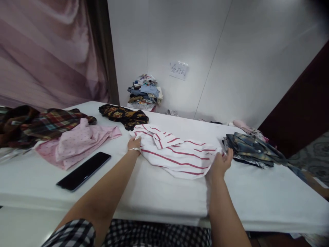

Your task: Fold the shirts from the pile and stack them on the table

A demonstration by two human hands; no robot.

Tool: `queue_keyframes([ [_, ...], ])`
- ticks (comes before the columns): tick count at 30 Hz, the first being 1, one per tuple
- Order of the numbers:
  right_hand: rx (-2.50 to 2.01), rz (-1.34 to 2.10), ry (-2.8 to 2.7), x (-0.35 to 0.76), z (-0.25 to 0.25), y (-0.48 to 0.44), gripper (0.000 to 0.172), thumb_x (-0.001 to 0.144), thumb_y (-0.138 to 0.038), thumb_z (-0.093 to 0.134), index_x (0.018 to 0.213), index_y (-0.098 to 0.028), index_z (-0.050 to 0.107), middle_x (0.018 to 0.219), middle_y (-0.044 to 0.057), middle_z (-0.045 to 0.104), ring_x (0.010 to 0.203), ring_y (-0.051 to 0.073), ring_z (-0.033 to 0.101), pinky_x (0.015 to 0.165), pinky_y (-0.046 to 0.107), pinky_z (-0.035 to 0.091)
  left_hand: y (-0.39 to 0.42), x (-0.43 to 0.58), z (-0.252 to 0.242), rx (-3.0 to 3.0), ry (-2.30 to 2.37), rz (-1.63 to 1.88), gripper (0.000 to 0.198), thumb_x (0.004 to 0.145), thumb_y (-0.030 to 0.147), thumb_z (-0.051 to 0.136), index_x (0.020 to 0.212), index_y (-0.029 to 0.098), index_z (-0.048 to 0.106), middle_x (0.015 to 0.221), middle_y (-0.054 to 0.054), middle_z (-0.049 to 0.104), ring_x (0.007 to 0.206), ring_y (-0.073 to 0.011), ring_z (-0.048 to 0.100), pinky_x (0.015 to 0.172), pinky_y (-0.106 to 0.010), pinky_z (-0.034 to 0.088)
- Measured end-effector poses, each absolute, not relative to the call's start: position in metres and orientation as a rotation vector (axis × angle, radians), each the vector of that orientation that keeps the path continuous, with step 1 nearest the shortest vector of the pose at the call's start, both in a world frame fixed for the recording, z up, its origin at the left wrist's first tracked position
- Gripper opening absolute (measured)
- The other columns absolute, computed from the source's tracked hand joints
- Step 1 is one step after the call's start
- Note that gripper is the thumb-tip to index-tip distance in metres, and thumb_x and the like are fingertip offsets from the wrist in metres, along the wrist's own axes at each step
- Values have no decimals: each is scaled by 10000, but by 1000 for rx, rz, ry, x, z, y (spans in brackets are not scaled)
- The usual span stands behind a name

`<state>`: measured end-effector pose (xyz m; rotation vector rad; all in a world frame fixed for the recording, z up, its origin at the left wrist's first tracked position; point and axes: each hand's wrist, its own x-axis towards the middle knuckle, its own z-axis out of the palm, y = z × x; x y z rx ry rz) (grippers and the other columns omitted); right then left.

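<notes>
A white shirt with red stripes [174,156] lies loosely gathered on the white-covered table, its collar folded over near the middle. At its left end, my left hand [134,144], with a silver bracelet at the wrist, is closed on the cloth. My right hand [222,162] grips the shirt's right end, with the fingers curled and the cloth edge pulled up slightly. Just beyond that hand sits a stack of dark folded clothes [253,148]. Behind the shirt's left end lies a black garment with a yellowish-brown pattern [124,116].
On the left, a pink dotted garment [77,140] and a plaid garment [55,123] lie crumpled. A black phone [84,171] rests near the front edge of the table [164,202]. A tall clothes pile [145,91] stands by the wall, beside a handwritten paper sign [179,70].
</notes>
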<state>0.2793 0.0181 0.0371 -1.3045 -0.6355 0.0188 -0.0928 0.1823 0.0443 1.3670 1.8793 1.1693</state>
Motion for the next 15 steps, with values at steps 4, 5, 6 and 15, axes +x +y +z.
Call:
queue_keyframes([
  [4, -1362, -130, -1126, 240, 50, 34, 408, 808, -334, 512, 1159, -157, 623, 1265, 121, 596, 1234, 242, 500, 1084, 446, 346, 177, -101, 39, 1137, 1824, 1280, 297, 884, 350, 571, 1091, 138, 593, 1075, -74, 621, 924, -181, 612, 802, -374, 536],
  [5, -1368, -46, -1279, 228, 54, 41, 392, 817, -325, 507, 1154, -166, 630, 1222, 114, 626, 1189, 239, 539, 1058, 444, 381, 177, -100, 38, 1110, 1803, 1301, 286, 881, 344, 578, 1074, 134, 597, 1059, -72, 626, 917, -177, 613, 800, -373, 536],
  [6, -1379, 45, -1432, 214, 58, 49, 390, 820, -310, 509, 1167, -175, 627, 1215, 108, 635, 1166, 235, 558, 1040, 437, 403, 178, -99, 37, 1090, 1782, 1320, 278, 878, 342, 582, 1059, 131, 601, 1045, -69, 629, 910, -175, 614, 798, -372, 535],
  [15, -1686, 495, -1768, 137, 68, 133, 363, 732, -76, 599, 1055, -214, 691, 1161, 74, 670, 1197, 270, 530, 1057, 454, 336, 185, -97, 23, 1010, 1646, 1491, 256, 882, 364, 571, 953, 122, 615, 929, -44, 633, 838, -157, 610, 762, -350, 527],
])
